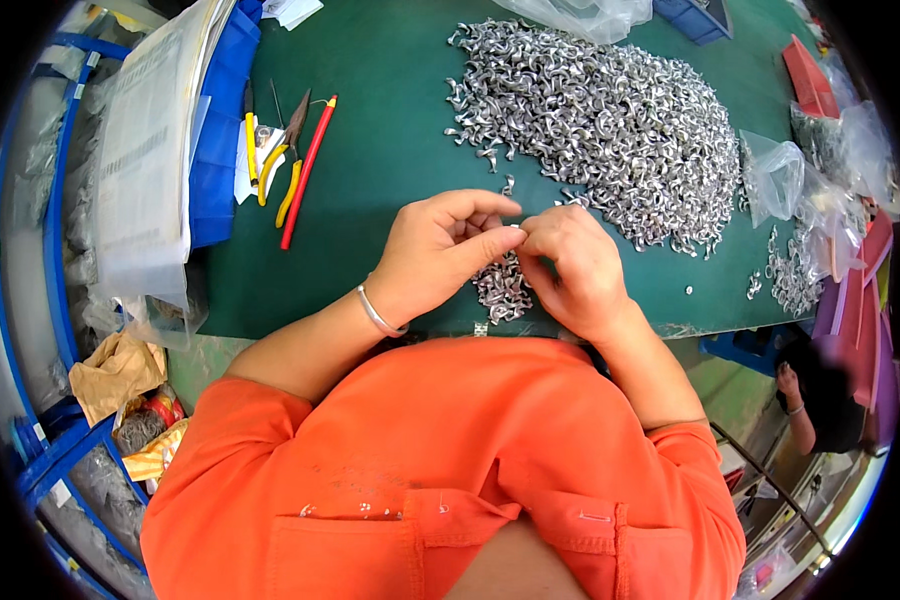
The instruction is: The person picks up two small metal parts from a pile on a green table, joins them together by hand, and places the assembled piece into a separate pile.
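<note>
Pinching a small metal piece [518, 222] between both hands above the near heap [502, 285] on the green worktop [390, 150] | left hand [440, 250] grip narrow, thumb on forefinger | right hand [570, 265] fingertips closed on it | best held low over the heap so drops land there.

Pliers [288, 165] left, metal-piece heap [610, 120] right — both on table [390, 140]

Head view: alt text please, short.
Left hand and right hand meet fingertip to fingertip above a small pile of metal pieces on a green table. A big heap of metal pieces lies behind; pliers lie left.
</note>
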The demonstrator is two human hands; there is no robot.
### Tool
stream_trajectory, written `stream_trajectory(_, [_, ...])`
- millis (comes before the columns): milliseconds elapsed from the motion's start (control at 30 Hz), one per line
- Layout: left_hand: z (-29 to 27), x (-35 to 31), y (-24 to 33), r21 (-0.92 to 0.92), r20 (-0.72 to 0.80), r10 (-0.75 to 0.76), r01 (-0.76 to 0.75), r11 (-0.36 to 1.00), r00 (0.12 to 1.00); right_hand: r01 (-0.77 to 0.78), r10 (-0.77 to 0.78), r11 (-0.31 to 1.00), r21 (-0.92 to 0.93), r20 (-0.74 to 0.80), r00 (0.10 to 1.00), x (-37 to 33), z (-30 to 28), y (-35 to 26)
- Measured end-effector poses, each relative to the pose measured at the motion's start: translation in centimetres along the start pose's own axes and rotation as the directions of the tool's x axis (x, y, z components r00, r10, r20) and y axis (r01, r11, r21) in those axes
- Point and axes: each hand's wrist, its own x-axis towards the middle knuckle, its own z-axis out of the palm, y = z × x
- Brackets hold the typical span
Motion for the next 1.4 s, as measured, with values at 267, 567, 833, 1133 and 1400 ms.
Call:
stream_trajectory(267, [0.0,-0.3,0.1,-0.078,0.004,-0.029,0.030,0.996,1.000,-0.381,0.455,0.845,0.374,-0.130,0.881,-1.5,1.0,-0.5])
stream_trajectory(567, [0.0,-0.5,-0.4,0.091,0.009,0.162,-0.162,0.983,0.987,-0.378,0.526,0.697,0.609,-0.075,0.847,-1.5,0.9,-0.9])
stream_trajectory(833, [0.2,-0.2,-0.4,0.256,0.116,0.279,-0.300,0.919,0.953,-0.160,0.193,0.968,0.193,-0.169,0.967,-0.7,-1.3,-0.8])
stream_trajectory(1133, [-0.6,-0.3,-0.9,0.195,0.034,0.260,-0.261,0.945,0.965,-0.671,0.020,0.516,-0.532,-0.776,0.631,-3.7,-20.5,11.6])
stream_trajectory(1400, [-0.7,-0.4,-0.8,0.146,-0.089,0.218,-0.204,0.968,0.972,-0.079,0.097,0.971,-0.225,0.070,0.993,1.2,-4.3,2.9])
